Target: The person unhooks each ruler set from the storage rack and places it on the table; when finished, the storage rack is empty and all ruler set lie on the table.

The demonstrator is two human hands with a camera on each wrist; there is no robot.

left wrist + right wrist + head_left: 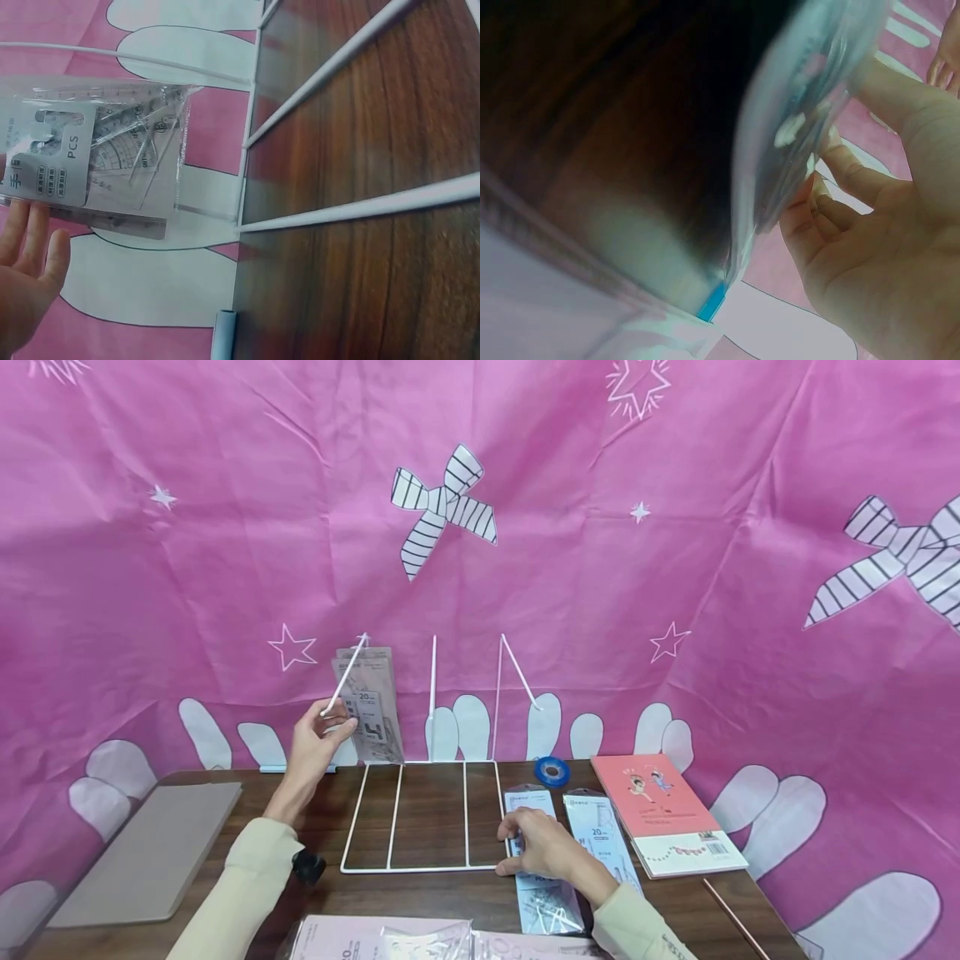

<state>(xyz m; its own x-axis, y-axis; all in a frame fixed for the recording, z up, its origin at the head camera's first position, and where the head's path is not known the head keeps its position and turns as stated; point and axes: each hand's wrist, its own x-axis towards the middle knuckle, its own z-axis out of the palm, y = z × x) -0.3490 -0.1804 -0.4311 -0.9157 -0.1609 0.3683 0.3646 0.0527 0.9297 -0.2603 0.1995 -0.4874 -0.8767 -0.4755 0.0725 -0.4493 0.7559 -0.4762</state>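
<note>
The left hand (313, 745) is raised at the left end of the white wire rack (420, 814) and pinches its thin slanted white divider rod (343, 679) between thumb and fingers. Just behind the rod, a clear plastic pack of rulers with a grey card (369, 708) stands upright in the rack; the left wrist view shows this pack (97, 161) close to the straight fingertips (34, 244), but whether they touch it is hard to tell. The right hand (542, 847) lies on a second flat clear ruler pack (534, 852) on the dark wooden table (450, 893), beside the rack's right edge. Its fingers curl on the pack's edge. The right wrist view is very blurred; there the pack (802, 112) is only a pale shape against the fingers (840, 187).
</note>
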